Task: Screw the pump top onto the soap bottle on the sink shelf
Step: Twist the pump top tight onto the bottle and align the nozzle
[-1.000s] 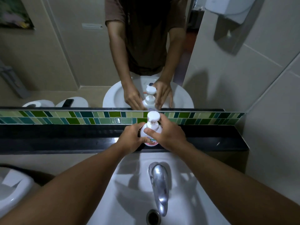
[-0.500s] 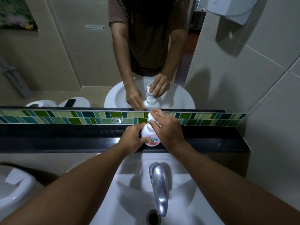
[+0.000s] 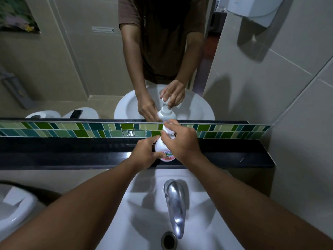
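The soap bottle (image 3: pixel 163 150) stands upright on the black sink shelf (image 3: pixel 72 156), just in front of the band of green tiles (image 3: pixel 90 129) and the mirror (image 3: pixel 72 69), directly behind the tap (image 3: pixel 175 202) and the white basin (image 3: pixel 144 222). The left hand (image 3: pixel 146 154) is wrapped around the bottle's body from the left, thumb across the front of the label, steadying it. The right hand (image 3: pixel 182 141) is closed over the pump top (image 3: pixel 166 129) from the right, fingertips pinching its white head. The pump top sits in line with the bottle's neck and looks seated there rather than held apart from it, so the placing seems done and the turning appears to be the step in hand. Whether the collar is threaded fully down cannot be told, since the fingers cover the joint; the mirror shows the same grip from behind but the joint is hidden there too. What is probably left is to finish tightening and let go of the bottle. As for writing, the bottle's label has a line of small blue characters that look Japanese, above a pink and red printed area near the base; they are too small and partly covered by the thumb to read, and no brand name can be made out. A small white plate with dark lettering shows on the wall in the mirror, also unreadable.
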